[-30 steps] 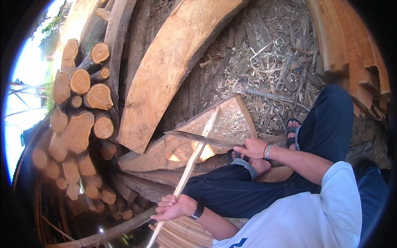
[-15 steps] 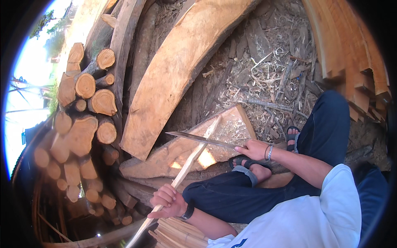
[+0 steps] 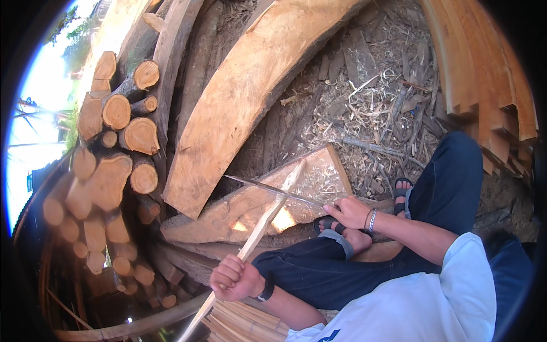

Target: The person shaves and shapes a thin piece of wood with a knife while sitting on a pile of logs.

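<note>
My left hand [image 3: 233, 278] is closed around a long, pale wooden stick [image 3: 259, 229]. Its far end rests on a flat wooden slab [image 3: 228, 219] in front of me, while the near end runs down past my hand to the lower edge. My right hand [image 3: 348, 213] grips a long-bladed knife [image 3: 279, 191] at its handle, which the fingers hide. The blade points left and lies across the stick near its far end, seemingly against it. Bright sunlight patches fall on the slab beside the stick.
Cut logs [image 3: 141, 135] are stacked at the left. A large curved plank [image 3: 245, 85] lies beyond the slab, and sawn boards [image 3: 484, 80] stand at the far right. Wood shavings [image 3: 364, 108] cover the ground. Several thin sticks [image 3: 245, 322] lie beside my left forearm.
The knife blade has turned, showing a thinner edge across the stick. My left fingers have closed more tightly around the stick. The view has shifted slightly.
</note>
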The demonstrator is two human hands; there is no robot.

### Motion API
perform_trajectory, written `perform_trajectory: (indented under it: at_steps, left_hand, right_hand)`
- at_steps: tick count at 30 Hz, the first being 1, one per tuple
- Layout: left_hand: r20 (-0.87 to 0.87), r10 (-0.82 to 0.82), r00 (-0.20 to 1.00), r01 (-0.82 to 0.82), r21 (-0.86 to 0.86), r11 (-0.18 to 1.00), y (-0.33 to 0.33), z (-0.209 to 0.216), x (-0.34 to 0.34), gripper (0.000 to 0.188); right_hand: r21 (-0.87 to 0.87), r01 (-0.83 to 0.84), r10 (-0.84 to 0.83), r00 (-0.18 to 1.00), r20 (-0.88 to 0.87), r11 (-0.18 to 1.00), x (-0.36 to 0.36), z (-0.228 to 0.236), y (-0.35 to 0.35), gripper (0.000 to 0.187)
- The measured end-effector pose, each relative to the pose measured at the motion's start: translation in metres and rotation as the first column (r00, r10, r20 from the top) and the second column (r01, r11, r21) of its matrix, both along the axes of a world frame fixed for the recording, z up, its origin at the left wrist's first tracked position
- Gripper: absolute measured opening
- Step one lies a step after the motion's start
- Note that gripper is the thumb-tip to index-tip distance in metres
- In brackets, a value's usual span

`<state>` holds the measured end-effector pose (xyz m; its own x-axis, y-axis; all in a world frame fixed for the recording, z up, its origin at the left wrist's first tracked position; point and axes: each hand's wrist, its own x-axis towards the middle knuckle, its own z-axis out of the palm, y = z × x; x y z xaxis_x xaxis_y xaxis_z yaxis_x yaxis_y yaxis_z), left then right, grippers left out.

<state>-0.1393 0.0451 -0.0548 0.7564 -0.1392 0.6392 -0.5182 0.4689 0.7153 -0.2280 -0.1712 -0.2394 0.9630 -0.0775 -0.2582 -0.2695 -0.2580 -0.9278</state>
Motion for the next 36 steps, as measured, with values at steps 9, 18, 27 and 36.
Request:
perform_trajectory:
  at_steps: [9, 18, 27, 36]
  left_hand:
    - [0.028, 0.062, 0.998, -0.062, 0.012, 0.998, -0.001, -0.003, -0.009, 0.042]
    - [0.008, 0.072, 0.997, -0.072, -0.001, 0.997, 0.004, -0.005, -0.015, 0.040]
    - [0.004, 0.064, 0.998, -0.064, 0.007, 0.998, 0.007, -0.008, -0.019, 0.040]
    - [-0.032, 0.119, 0.992, -0.120, -0.027, 0.992, 0.014, -0.010, -0.023, 0.041]
  right_hand:
    - [-0.094, -0.026, 0.025, 1.000, -0.014, 0.995, 0.002, 0.002, 0.002, 0.069]
    - [-0.127, -0.039, 0.047, 0.997, 0.066, 0.991, -0.001, 0.007, 0.006, 0.070]
    - [-0.140, -0.058, 0.069, 0.995, 0.071, 0.988, 0.001, 0.008, 0.001, 0.068]
    - [-0.139, -0.066, 0.072, 0.997, 0.034, 0.988, 0.004, 0.010, -0.003, 0.066]
